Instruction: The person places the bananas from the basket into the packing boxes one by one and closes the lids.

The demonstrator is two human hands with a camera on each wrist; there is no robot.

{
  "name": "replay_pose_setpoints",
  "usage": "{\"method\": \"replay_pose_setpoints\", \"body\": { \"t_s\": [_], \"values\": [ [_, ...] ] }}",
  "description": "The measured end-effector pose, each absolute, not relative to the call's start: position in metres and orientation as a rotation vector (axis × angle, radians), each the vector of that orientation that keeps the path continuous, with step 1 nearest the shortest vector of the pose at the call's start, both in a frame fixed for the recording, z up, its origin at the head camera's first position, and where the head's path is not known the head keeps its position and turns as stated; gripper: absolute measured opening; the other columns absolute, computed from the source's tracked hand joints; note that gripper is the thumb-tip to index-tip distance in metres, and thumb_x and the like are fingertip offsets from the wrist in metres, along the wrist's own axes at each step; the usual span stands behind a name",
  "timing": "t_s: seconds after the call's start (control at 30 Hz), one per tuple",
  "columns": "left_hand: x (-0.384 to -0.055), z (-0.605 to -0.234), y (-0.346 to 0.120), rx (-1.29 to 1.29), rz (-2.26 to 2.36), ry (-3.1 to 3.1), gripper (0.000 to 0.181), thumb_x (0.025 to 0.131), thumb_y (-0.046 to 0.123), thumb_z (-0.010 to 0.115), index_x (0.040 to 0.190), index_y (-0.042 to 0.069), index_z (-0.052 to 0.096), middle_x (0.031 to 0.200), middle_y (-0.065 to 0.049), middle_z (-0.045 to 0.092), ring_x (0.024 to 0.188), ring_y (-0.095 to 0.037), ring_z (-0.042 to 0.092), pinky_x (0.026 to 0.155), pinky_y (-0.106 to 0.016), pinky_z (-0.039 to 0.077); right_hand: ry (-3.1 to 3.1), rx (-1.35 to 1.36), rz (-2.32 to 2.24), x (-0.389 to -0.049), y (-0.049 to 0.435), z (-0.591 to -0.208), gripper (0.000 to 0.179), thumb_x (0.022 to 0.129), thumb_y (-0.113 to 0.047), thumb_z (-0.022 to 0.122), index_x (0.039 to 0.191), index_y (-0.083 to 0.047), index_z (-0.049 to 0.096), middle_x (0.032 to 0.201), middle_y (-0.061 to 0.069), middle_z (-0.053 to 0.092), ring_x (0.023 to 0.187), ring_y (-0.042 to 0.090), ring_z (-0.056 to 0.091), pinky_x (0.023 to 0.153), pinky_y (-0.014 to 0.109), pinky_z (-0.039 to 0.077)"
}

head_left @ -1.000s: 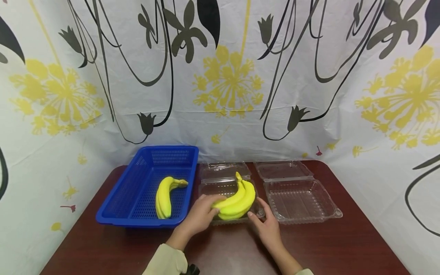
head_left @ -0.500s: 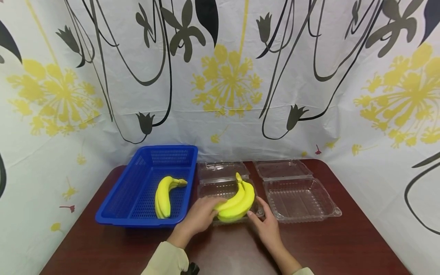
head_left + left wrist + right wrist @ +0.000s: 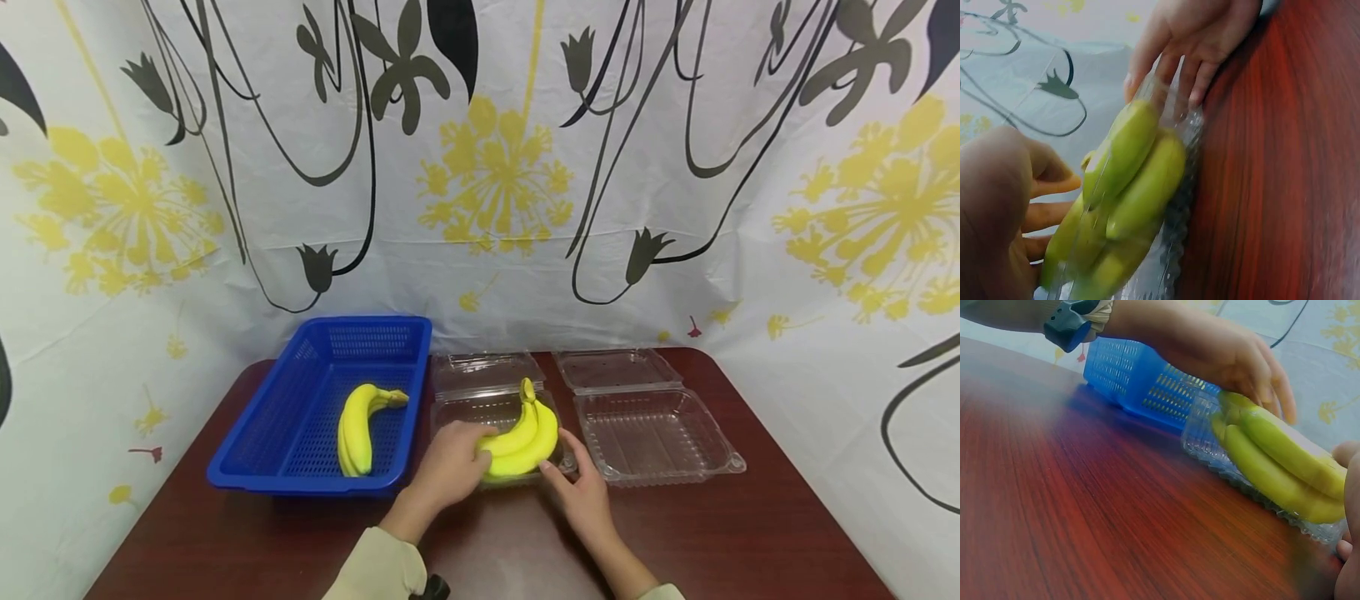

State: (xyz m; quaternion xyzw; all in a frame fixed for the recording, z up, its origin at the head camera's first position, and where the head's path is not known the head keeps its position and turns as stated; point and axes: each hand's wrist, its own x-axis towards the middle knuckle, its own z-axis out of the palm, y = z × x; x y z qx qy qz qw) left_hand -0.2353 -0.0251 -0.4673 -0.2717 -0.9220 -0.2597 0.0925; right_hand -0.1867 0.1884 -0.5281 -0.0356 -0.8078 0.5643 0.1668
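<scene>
Blue basket [image 3: 300,486] perhaps against middle container [image 3: 474,410]

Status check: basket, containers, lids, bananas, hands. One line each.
Blue basket: upright, open-topped.
Basket bananas: lying in the basket, stem to the right.
Middle container: open.
Middle lid: folded back.
Right container: open.
Right lid: folded back.
Second bunch: in the middle container, stem toward the back.
Left hand: at the second bunch's tips; grip unclear.
Right hand: at the middle container's right side.
</scene>
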Motion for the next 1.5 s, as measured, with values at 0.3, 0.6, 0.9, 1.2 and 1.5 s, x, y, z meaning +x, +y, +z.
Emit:
{"method": "replay_pose_setpoints", "body": {
  "t_s": [0.3, 0.6, 0.9, 1.2, 1.5],
  "values": [
    [-0.241, -0.471, -0.011, -0.895, -0.662, -2.795, 0.053, 0.08, 0.048, 0.075, 0.124, 0.018, 0.067, 0.11, 0.006, 0.068, 0.093, -0.016, 0.058, 0.083, -0.043, 0.041, -2.297, -0.092, 1.612, -0.186, 0.189, -0.528, 0.063, 0.087, -0.029, 0.074, 0.143, -0.016, 0.048, 0.139, 0.009, 0.053, 0.11, 0.023, 0.056, 0.079, 0.025, 0.049],
    [-0.251, -0.462, -0.013, -0.988, -0.652, -2.902, 0.066, 0.076, 0.052, 0.077, 0.132, 0.021, 0.061, 0.114, 0.005, 0.066, 0.087, -0.014, 0.052, 0.079, -0.038, 0.042, -2.313, -0.104, 1.586, -0.185, 0.189, -0.528, 0.062, 0.087, -0.03, 0.074, 0.143, -0.018, 0.048, 0.137, 0.008, 0.055, 0.098, 0.021, 0.057, 0.072, 0.027, 0.049],
    [-0.256, -0.46, -0.017, -1.096, -0.544, -2.858, 0.064, 0.076, 0.051, 0.077, 0.13, 0.02, 0.063, 0.104, 0.008, 0.067, 0.078, -0.01, 0.053, 0.073, -0.029, 0.046, -2.318, -0.1, 1.6, -0.185, 0.189, -0.527, 0.063, 0.087, -0.032, 0.074, 0.143, -0.018, 0.048, 0.138, 0.008, 0.054, 0.097, 0.021, 0.055, 0.072, 0.026, 0.049],
    [-0.258, -0.458, -0.023, -1.116, -0.571, -2.871, 0.066, 0.076, 0.05, 0.076, 0.132, 0.019, 0.062, 0.112, 0.007, 0.066, 0.084, -0.011, 0.055, 0.078, -0.03, 0.047, -2.331, -0.088, 1.592, -0.185, 0.189, -0.528, 0.063, 0.088, -0.032, 0.073, 0.143, -0.017, 0.047, 0.14, 0.009, 0.052, 0.119, 0.023, 0.052, 0.084, 0.029, 0.049],
    [-0.26, -0.451, -0.028, -1.126, -0.704, -2.918, 0.067, 0.072, 0.051, 0.079, 0.13, 0.021, 0.064, 0.115, 0.008, 0.067, 0.091, -0.009, 0.059, 0.082, -0.03, 0.048, -2.32, -0.073, 1.612, -0.184, 0.19, -0.526, 0.06, 0.089, -0.029, 0.073, 0.143, -0.019, 0.048, 0.139, 0.007, 0.053, 0.12, 0.021, 0.052, 0.088, 0.033, 0.047]
  ]
}}
